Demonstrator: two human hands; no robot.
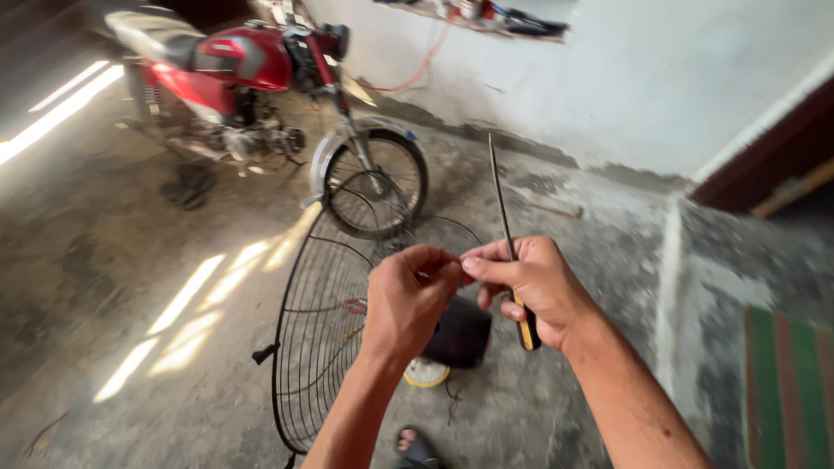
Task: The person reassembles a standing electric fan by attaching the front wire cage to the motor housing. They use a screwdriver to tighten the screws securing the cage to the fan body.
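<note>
view from a head camera looking down at two bare hands held up over a rough grey concrete floor (pixel 130 287). the right hand (pixel 534 291) is closed around a long thin screwdriver with a yellow and black handle (pixel 512 252); the handle sits in the palm and pokes out below the fist, and the slim metal shaft points up and slightly left, past the knuckles. the thumb and forefinger of this hand reach left to meet the left hand. the left hand (pixel 407 304) has its fingers curled together, fingertips pinched against the right hand's fingertips; whatever small thing is pinched between them is hidden, so it cannot be told what it is.

just below the hands, on the floor, stands a round black wire fan guard (pixel 321 347), tilted on its edge, with a black fan motor housing (pixel 460 334) and a yellow-rimmed round part (pixel 426 373) beside it. a sandalled foot (pixel 417 447) shows at the bottom edge.

further back, a red motorcycle (pixel 252 78) is parked by a pale plastered wall (pixel 651 87). a green and red striped mat (pixel 786 391) lies at the right.
</note>
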